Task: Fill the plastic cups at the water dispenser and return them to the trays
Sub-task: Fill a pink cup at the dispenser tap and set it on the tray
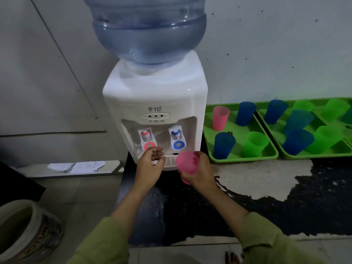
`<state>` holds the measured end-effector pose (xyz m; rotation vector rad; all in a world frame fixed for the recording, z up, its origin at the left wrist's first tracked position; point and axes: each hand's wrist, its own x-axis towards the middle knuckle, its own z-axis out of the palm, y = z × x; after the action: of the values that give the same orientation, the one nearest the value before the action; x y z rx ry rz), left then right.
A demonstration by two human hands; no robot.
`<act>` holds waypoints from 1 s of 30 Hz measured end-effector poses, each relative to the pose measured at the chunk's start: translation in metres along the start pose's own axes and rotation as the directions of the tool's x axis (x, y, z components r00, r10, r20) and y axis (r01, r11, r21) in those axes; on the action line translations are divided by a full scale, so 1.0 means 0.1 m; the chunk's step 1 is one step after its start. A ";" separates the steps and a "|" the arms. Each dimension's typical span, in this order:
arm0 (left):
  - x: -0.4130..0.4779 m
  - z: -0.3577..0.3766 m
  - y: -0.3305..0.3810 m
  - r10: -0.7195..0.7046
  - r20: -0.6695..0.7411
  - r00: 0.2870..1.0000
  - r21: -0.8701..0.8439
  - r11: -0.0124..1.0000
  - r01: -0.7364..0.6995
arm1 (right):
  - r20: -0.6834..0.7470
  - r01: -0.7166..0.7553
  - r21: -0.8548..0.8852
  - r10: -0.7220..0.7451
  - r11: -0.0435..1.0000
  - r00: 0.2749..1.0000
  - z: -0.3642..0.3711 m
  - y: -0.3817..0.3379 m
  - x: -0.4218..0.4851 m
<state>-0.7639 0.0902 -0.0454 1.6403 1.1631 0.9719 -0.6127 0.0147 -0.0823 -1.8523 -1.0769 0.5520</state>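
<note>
The right hand point(202, 174) grips a pink cup point(185, 164) below the blue tap point(178, 141), seemingly unfilled; the left hand point(150, 166) is loosely curled, empty. The trays point(247, 159) wait at three o'clock.

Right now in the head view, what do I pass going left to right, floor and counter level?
Order: bucket → folded papers → left hand → pink cup held by right hand → first green tray → second green tray.
</note>
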 end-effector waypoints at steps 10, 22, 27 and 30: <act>0.14 -0.05 -0.01 0.001 0.080 0.997 0.041 0.999 -0.005 | -0.087 -0.015 0.012 0.016 1.000 0.996 0.25 -0.17 0.25; 0.13 -0.07 -0.24 0.007 0.150 0.989 0.130 0.991 -0.027 | -0.039 0.016 0.037 -0.014 0.999 0.999 0.31 -0.24 0.36; 0.09 0.04 -0.25 0.047 0.180 0.982 0.088 0.994 -0.063 | 0.031 0.072 -0.032 -0.071 0.997 0.997 0.12 -0.17 0.31; 0.09 0.17 -0.20 0.076 0.208 0.975 0.065 0.994 -0.092 | -0.017 0.136 -0.147 -0.140 0.980 0.990 0.00 -0.17 0.34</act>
<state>-0.7516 0.0986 -0.0688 1.8159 1.0073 0.7970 -0.6025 0.0472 -0.0659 -1.8871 -1.2452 0.3748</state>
